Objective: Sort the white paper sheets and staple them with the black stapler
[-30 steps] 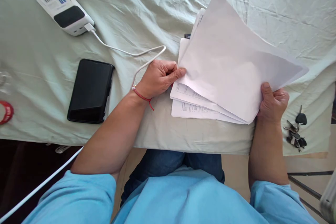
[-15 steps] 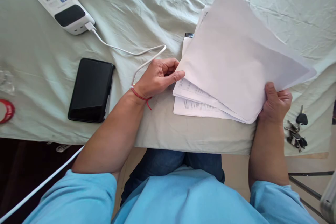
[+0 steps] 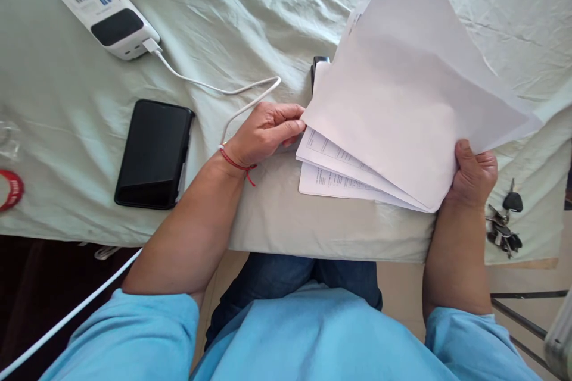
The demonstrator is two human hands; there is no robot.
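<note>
A fanned stack of paper sheets (image 3: 388,101) is spread in front of me, its top side blank white. My right hand (image 3: 474,175) grips the sheets by their lower right corner, thumb on top. At the left corner of the upper sheets, my left hand (image 3: 272,128) pinches the edge between thumb and fingers. Below them, printed sheets (image 3: 333,181) with lines of text stick out at the lower left. Part of a black object (image 3: 320,62) shows from under the papers; the rest of it is hidden.
A black phone (image 3: 154,155) lies left of my left arm. Beyond it is a white power bank (image 3: 98,9) with a white cable (image 3: 205,82) plugged in. A red tape roll (image 3: 12,189) sits at far left, and keys (image 3: 504,226) lie right of my right hand.
The top sheets have shifted slightly, their far corner swinging up and away. My left hand has moved a little left along with the corner. More of the black object shows.
</note>
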